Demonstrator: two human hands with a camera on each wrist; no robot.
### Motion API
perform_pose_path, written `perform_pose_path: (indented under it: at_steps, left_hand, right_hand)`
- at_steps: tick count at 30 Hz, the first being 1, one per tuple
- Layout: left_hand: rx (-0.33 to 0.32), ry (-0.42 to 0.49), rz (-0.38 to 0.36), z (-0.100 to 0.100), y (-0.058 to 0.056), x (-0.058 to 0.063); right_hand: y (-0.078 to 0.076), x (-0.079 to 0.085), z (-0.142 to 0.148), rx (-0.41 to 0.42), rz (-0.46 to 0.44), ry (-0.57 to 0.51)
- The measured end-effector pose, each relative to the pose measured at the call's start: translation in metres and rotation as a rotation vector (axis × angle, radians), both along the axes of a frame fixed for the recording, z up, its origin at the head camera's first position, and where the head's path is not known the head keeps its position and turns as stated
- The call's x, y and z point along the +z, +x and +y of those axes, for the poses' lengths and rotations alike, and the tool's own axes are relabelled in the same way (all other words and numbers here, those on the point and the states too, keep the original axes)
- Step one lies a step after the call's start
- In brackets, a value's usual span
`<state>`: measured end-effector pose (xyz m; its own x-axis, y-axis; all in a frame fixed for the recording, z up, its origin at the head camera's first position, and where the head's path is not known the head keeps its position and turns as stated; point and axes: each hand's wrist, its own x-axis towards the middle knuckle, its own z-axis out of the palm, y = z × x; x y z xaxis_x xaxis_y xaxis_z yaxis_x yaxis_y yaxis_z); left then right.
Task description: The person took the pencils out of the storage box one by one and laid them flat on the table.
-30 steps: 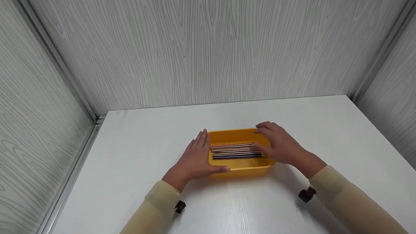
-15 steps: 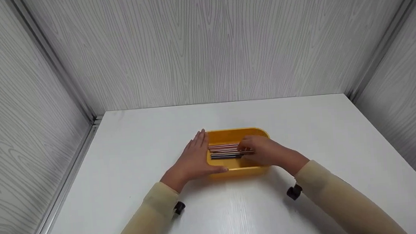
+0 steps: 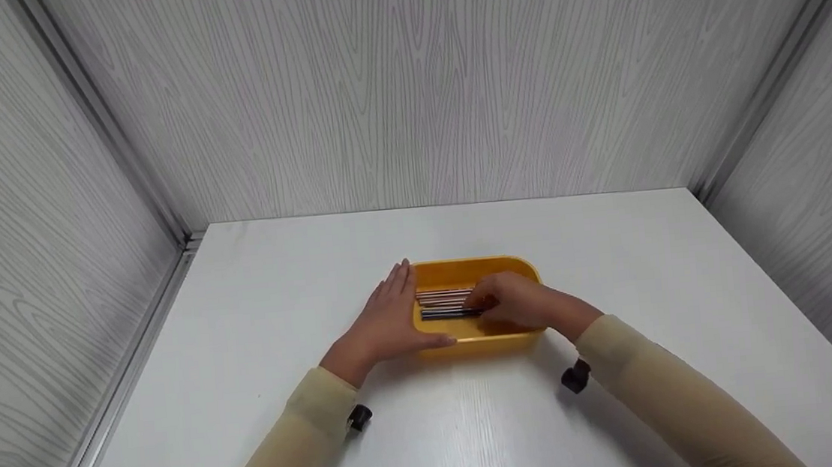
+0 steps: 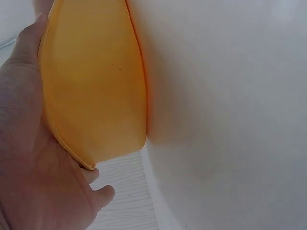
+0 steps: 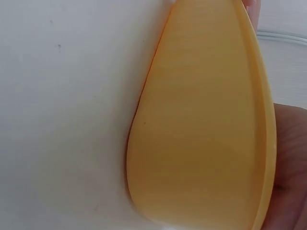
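Observation:
A yellow plastic tray stands on the white table, with several slim pencils, some dark and some reddish, lying side by side in it. My left hand rests flat against the tray's left end, thumb along the near rim. Inside the tray, my right hand has its fingers curled down at the right ends of the pencils, pinching there and hiding those ends. The left wrist view shows the left palm against the tray's wall. In the right wrist view the tray's outer side hides the fingertips.
The white table meets a wood-grain back panel. Similar panels rise at the left and right. A small black camera sits under each sleeve cuff.
My right hand has moved left and down from the tray's right end onto the pencils, and its spread fingers have curled in. The left hand stays on the tray.

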<state>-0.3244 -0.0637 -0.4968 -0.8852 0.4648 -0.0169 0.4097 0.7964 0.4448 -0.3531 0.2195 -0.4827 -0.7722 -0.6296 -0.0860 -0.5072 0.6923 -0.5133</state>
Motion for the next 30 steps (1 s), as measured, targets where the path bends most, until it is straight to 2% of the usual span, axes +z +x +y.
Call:
perform_pose_path:
  at_steps: [14, 30]
  left_hand:
    - [0.003, -0.003, -0.003, 0.0005, -0.0006, -0.0015]
    - [-0.001, 0.01, -0.001, -0.0001, 0.0001, -0.0023]
  right_hand:
    - [-0.0021, -0.0041, -0.0038, 0.057, -0.002, -0.032]
    - [-0.0005, -0.0094, -0.0099, 0.058, 0.039, -0.044]
